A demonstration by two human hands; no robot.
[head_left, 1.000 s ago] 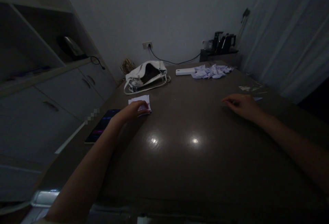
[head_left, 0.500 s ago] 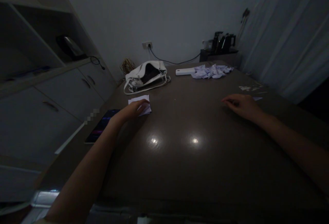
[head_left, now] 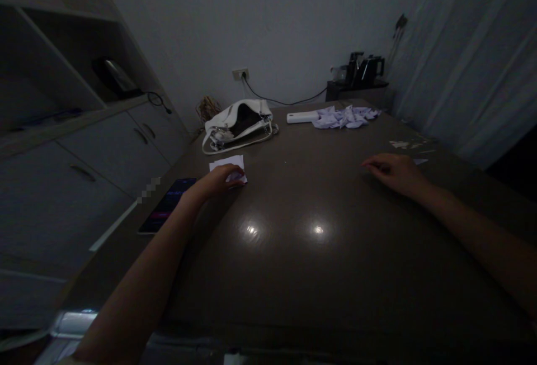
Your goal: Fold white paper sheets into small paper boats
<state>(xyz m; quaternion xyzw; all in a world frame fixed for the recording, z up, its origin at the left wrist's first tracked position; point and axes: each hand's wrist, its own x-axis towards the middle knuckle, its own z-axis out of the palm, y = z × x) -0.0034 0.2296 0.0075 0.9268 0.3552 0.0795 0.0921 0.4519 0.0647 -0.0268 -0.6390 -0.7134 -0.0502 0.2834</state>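
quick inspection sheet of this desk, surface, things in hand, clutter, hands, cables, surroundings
surface: dark glossy table, two lamp reflections on it
job's things: small stack of white paper near the left edge, lying flat
clutter: white handbag lying open, pile of folded paper pieces, white flat bar beside it, lit phone, paper scraps at the right
grippers: left hand with fingertips on the paper stack; right hand resting on the table, holding nothing
cables: black cord from the wall socket toward the side stand
surroundings: cabinet with drawers left, kettle set at back, curtain right
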